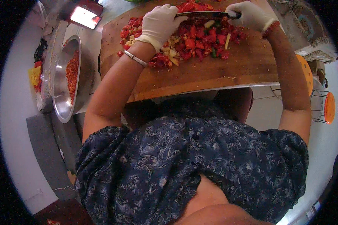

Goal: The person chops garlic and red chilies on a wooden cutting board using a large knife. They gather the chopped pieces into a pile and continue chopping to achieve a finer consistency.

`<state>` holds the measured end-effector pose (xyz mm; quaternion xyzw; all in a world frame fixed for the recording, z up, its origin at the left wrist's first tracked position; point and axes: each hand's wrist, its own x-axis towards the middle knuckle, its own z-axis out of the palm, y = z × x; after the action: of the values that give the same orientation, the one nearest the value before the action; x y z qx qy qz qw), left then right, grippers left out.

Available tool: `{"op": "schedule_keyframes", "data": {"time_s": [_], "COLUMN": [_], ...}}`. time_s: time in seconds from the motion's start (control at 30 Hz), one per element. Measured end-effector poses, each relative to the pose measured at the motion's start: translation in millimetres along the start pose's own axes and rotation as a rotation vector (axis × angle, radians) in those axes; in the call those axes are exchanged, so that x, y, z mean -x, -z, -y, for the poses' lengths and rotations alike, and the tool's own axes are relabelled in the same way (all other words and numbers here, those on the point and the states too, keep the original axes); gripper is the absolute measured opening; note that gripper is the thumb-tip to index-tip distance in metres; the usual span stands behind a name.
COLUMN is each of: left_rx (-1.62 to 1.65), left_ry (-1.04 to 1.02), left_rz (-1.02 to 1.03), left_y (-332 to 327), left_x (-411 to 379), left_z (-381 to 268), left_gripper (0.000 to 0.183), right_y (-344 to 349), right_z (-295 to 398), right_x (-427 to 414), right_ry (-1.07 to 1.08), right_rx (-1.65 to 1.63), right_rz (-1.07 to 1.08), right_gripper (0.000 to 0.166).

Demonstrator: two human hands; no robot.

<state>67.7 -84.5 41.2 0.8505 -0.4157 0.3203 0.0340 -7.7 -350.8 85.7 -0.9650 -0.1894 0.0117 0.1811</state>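
Observation:
Both my hands wear thin whitish gloves. The handle of a knife (202,13) is in my right hand (249,15), at the far right of the board. At the blade's other end, my left hand (160,24) has its fingers and thumb around the tip. The blade lies crosswise over a heap of chopped red peppers (198,42), seen nearly edge-on. Pale garlic pieces (171,52) and a yellowish strip, perhaps ginger (228,41), are mixed in, with a few green bits. All this rests on a thick wooden cutting board (242,66).
Left of the board, a steel bowl (62,76) holds finely chopped red pepper (72,76). A phone with a lit screen (86,17) stands beyond it. Orange-topped stools (329,108) are on the floor at right. A dusty machine-like object (304,22) is at upper right.

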Motion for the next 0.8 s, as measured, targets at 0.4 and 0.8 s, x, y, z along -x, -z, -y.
{"op": "schedule_keyframes", "data": {"time_s": [0.4,0.8], "left_rx": [0.083,0.169], "left_ry": [-0.004,-0.030], "left_rz": [0.153,0.238], "left_y": [6.8,-4.4], "left_x": [-14.8,-9.2], "left_z": [17.9,14.7], "left_gripper": [0.039,0.039], "right_y": [11.8,20.1], "right_z": [17.1,30.2], "right_x": [3.4,10.2], "right_ry": [-0.041,-0.207], "right_rx": [0.096,-0.092], "right_rz": [-0.112,0.021], "right_gripper": [0.015,0.023]}}
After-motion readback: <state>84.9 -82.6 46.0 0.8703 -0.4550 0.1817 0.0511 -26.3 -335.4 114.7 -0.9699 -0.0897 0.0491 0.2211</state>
